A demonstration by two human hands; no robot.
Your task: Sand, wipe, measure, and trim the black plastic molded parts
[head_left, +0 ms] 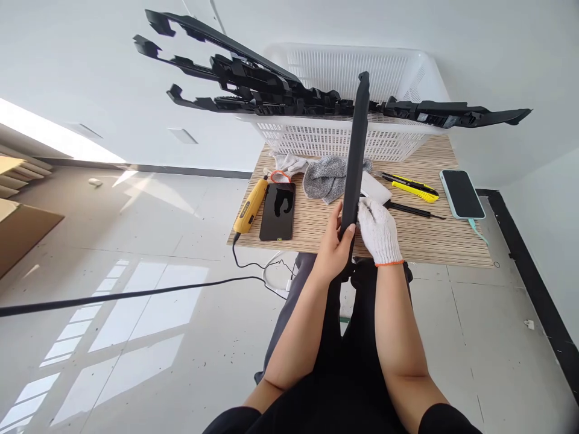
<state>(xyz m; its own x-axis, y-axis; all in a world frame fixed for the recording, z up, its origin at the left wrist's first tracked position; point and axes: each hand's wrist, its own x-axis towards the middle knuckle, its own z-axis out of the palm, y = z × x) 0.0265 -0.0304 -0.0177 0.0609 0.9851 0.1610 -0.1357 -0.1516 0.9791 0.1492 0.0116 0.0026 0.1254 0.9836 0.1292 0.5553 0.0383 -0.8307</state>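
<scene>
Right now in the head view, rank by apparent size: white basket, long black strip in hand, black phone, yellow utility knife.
1. White slatted plastic basket, largest.
2. Long black plastic strip, held upright by both hands; it is nearer the camera, so its rank is unsure.
3. Black phone lying flat.
4. Yellow utility knife, smallest.

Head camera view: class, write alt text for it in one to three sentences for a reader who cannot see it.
A seated person holds a long black plastic strip upright over a small wooden table, bare left hand and white-gloved right hand gripping its lower end. Behind stands a white basket with more black strips; phones, a yellow tool and knives lie around.
</scene>
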